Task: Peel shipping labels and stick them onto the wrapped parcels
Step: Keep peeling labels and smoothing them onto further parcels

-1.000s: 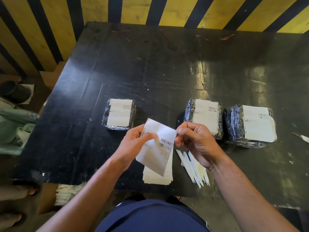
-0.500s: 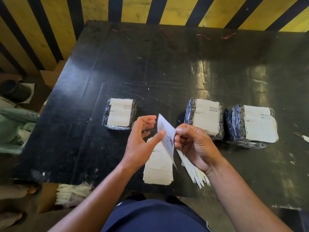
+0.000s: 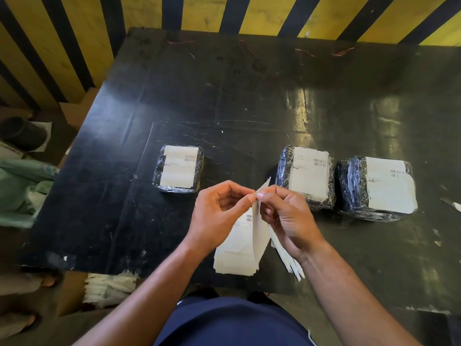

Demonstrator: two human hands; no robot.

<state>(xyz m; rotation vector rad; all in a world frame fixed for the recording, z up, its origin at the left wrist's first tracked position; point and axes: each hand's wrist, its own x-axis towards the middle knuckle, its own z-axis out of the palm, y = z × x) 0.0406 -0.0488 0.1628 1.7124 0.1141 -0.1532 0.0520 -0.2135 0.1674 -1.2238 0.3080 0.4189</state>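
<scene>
Pinching one shipping label (image 3: 258,221) edge-on at its top corner, left hand (image 3: 219,216) and right hand (image 3: 287,218) work above the label stack (image 3: 237,255) at the worktop's (image 3: 224,96) six o'clock (all three visible parcels, at nine (image 3: 178,168), one (image 3: 305,176) and three o'clock (image 3: 376,187), already labelled), so more apparently remain.
</scene>
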